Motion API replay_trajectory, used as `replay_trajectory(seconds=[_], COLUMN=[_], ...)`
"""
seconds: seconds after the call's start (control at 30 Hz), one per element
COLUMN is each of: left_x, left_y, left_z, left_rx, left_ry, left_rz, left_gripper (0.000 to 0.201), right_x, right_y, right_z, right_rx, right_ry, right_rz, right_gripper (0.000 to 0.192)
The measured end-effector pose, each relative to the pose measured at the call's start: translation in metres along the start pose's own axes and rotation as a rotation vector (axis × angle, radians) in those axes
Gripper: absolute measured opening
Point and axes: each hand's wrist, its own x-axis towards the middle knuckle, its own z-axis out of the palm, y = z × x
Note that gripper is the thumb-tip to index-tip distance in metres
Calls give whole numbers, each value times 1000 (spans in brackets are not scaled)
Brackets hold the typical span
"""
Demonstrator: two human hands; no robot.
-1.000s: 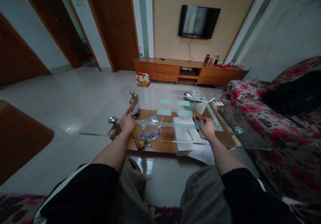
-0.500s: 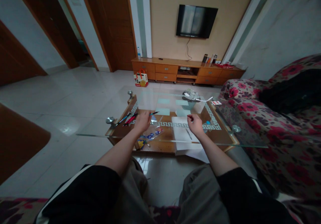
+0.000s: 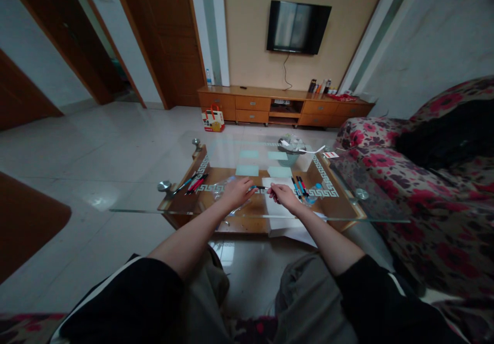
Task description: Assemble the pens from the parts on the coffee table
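Observation:
My left hand [image 3: 238,192] pinches the blue end of a dark pen [image 3: 262,187] over the middle of the glass table. My right hand [image 3: 282,196] has closed fingers on the pen's other end, so it lies level between the two hands. Right of my right hand, several blue, black and red pens [image 3: 302,185] lie side by side on the glass. At the table's left side is another group, with blue-and-black pens [image 3: 186,183] beside red ones [image 3: 198,183]. Clear plastic packaging [image 3: 222,185] shows partly behind my left hand.
The glass coffee table [image 3: 135,211] has sharp corners and metal caps [image 3: 164,185]. A white box [image 3: 287,225] sits beneath the glass under my right hand. Beyond are a waste basket [image 3: 291,156], a TV cabinet [image 3: 252,104] and a paper bag [image 3: 213,120]. A floral sofa [image 3: 386,166] stands right.
My left hand has moved right with the pen, away from the left group. My right hand has shifted left and now grips the pen too, leaving the right-hand pens uncovered.

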Motion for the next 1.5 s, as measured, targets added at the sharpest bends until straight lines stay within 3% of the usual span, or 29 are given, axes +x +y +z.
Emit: replay_trajectory(seconds=[0.13,0.43,0.83,1.5], left_x=[-2,-4,-3,-4], left_y=[3,6,5,5], left_z=[-1,-8,-6,-6], left_rx=[-21,-32,94,76], left_ry=[3,-12,-16,-33], left_rz=[33,60,134,127], left_gripper=[32,37,38,38], right_x=[-5,-11,-9,-1], right_y=[-4,-8,-2,12], right_z=[3,6,7,4], right_rx=[76,170,225,214], right_ry=[-51,-58,-32,-28], right_rz=[97,163,166,101], right_gripper=[49,46,41,42])
